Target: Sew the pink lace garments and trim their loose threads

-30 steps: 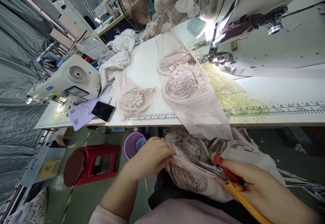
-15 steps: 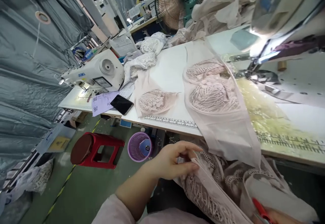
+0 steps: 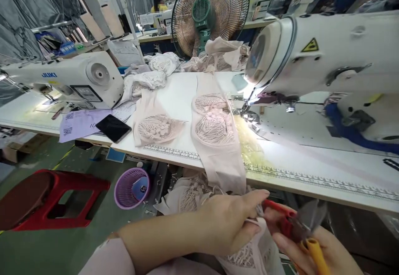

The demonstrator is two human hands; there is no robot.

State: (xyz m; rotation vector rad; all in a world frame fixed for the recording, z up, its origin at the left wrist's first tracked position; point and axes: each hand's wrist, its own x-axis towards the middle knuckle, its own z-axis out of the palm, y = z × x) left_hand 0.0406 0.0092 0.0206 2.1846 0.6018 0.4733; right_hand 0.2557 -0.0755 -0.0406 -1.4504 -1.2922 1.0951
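Observation:
My left hand (image 3: 227, 223) is closed on the pale pink fabric of a lace bra (image 3: 246, 255) at the table's front edge, its fingers partly hidden. Close beside it, my right hand (image 3: 335, 252) is wrapped around scissors (image 3: 296, 223) with red and orange handles; their blades look blurred and point away from the bra. A second pink lace bra (image 3: 215, 129) lies by the sewing machine's needle and drapes over the edge. Left of it rests a loose lace cup piece (image 3: 156, 128). More lace fabric (image 3: 187, 194) hangs below the tabletop.
A large sewing machine (image 3: 311, 55) stands at right, another machine (image 3: 81, 79) at left. A black phone (image 3: 113, 128) lies on papers. A fan (image 3: 212, 13) stands behind heaped garments (image 3: 224, 52). Below are a purple basket (image 3: 120, 192) and red stool (image 3: 75, 200). A person works far back.
The view has swung right. My left hand has moved right along the bra, and my right hand has brought the scissors up beside it from the lower right.

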